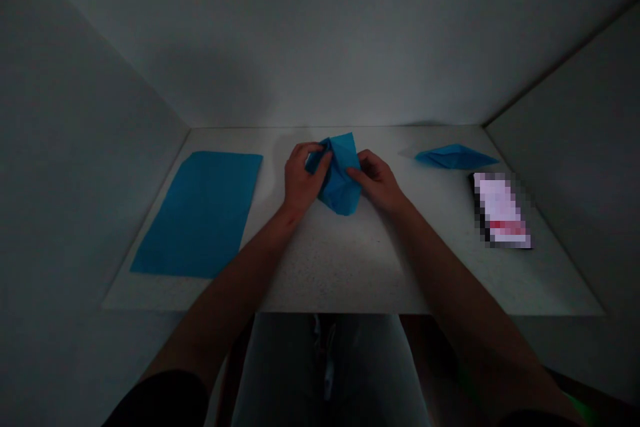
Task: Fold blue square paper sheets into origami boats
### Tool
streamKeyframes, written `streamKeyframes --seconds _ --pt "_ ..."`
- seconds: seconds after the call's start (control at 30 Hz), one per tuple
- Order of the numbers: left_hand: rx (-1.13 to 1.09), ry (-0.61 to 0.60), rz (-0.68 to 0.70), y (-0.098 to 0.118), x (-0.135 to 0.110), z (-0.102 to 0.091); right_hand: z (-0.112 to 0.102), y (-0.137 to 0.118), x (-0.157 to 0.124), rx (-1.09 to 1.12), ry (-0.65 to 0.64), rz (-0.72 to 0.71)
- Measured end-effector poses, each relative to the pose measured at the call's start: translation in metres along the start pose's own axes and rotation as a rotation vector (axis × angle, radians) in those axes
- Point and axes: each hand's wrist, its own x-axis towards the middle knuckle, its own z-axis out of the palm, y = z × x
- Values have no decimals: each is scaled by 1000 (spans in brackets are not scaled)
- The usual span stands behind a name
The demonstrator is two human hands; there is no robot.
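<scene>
Between my hands, a partly folded piece of blue paper (345, 177) is held just over the middle of the table, with creases and a raised flap showing. My left hand (304, 177) pinches its left fold between thumb and fingers. On the opposite edge, my right hand (375, 177) grips the paper, thumb on the front and fingers behind. A folded blue paper boat (456, 157) lies at the back right. To the left, a flat blue sheet of paper (203, 213) rests on the table, its near right corner partly behind my left forearm.
The white table (330, 267) is enclosed by a back wall (325, 47) and walls on both sides. A phone (501, 210) with a lit, blurred screen lies at the right. My legs are below the table's front edge.
</scene>
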Motion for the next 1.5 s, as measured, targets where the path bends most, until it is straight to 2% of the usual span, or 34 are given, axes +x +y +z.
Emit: streamKeyframes --seconds 0.07,0.2,0.33,0.57,0.67,0.77,0.87,1.07,1.13,1.2,1.33,1.5 --pt "-42 20 -19 -1 1 0 -2 5 1 -42 17 -7" --pt "-173 63 -50 -2 1 1 -13 15 4 -190 157 -30" --pt "-307 168 -97 -2 1 0 -22 17 6 -268 247 -28" --pt "-343 390 -426 -20 8 -7 -24 21 10 -30 308 -8" --pt "-336 418 -505 -34 12 -11 -30 24 13 30 314 13" --pt "-308 447 -525 -45 16 -15 -36 26 15 77 342 16" --pt "-357 392 -512 -46 14 -13 -38 27 15 130 403 17" --pt "-355 21 -397 -35 3 6 -40 22 16 229 497 -2" --pt "-337 -42 -373 -35 2 9 -40 22 17 256 518 -9" --pt "-310 0 -354 -36 1 8 -40 22 18 286 523 -11" --pt "-255 169 -367 -37 4 -5 -38 27 18 288 510 -10" --pt "-201 269 -432 -27 18 -33 -44 34 17 83 517 41"
